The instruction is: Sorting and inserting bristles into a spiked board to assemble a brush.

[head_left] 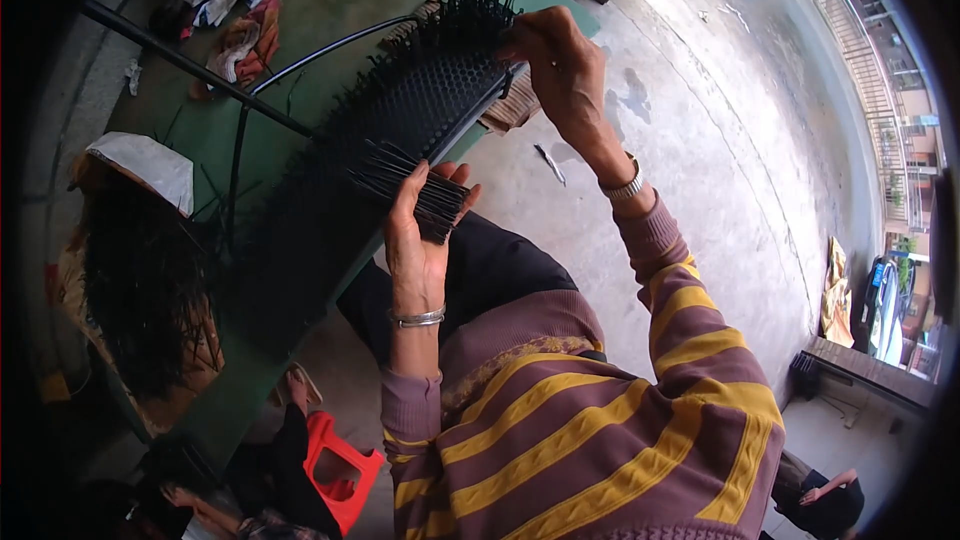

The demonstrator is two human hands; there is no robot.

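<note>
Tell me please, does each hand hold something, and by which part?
The left hand holds a bundle of thin black strands near its lower end. The right hand is by the perforated panel; whether it holds anything cannot be told.

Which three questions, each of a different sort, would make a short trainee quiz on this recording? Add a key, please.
1. Multiple choice: what does the left hand's grip hold?
A) a pair of scissors
B) a bundle of thin dark strands
C) a folded white sheet

2. True or false: the right hand's grip is at the upper end of the dark perforated panel, as the picture shows it.

3. Fill in the colour: a ____ plastic stool shows near the lower edge of the picture.

Key: 1. B; 2. True; 3. red.
</note>
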